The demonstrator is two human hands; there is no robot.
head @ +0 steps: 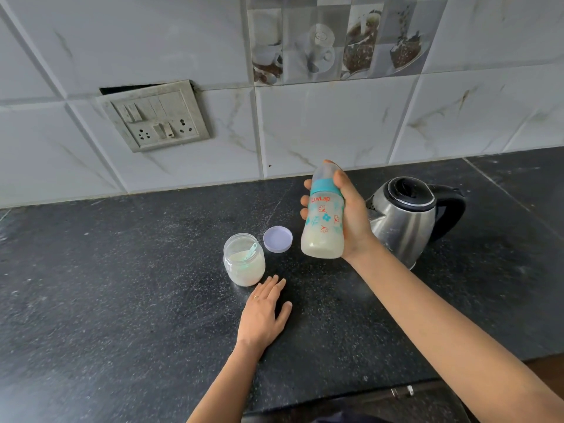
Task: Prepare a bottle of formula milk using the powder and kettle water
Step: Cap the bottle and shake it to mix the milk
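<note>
My right hand (pixel 351 218) grips a baby bottle (pixel 323 221) in the air above the counter. The bottle has a teal collar, a clear cap and flower prints, and milky liquid fills its lower part. A steel kettle (pixel 403 221) with a black lid and handle stands just right of that hand. An open clear jar of white powder (pixel 244 261) with a teal scoop inside stands on the counter to the left. Its pale purple lid (pixel 277 239) lies beside it. My left hand (pixel 265 312) rests flat on the counter, fingers straight, just below the jar.
The dark speckled counter (pixel 122 285) runs to a tiled wall at the back. A switch and socket plate (pixel 155 117) is set in the wall at the upper left. The counter's front edge lies at the lower right, with a drawer handle (pixel 403 391) beneath.
</note>
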